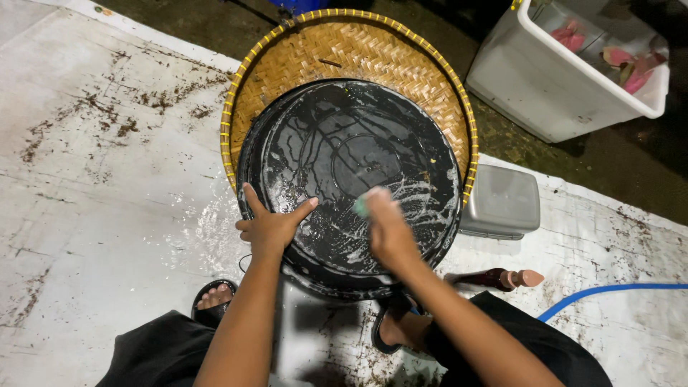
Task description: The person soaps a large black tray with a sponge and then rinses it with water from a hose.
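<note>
While the left hand [271, 228] is pressed flat, fingers spread, on the upturned black tub [349, 183], a green sponge [362, 206] is gripped in the right hand [389, 231]. Soapy streaks are seen beside it.

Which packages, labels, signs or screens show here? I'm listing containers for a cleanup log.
No labels, signs or screens show.
White bin: top right, rectangular, holding pink scraps.
Grey box: right of the black tub, squarish with rounded corners.
Dark bottle: lying by the right arm, pinkish cap.
</note>
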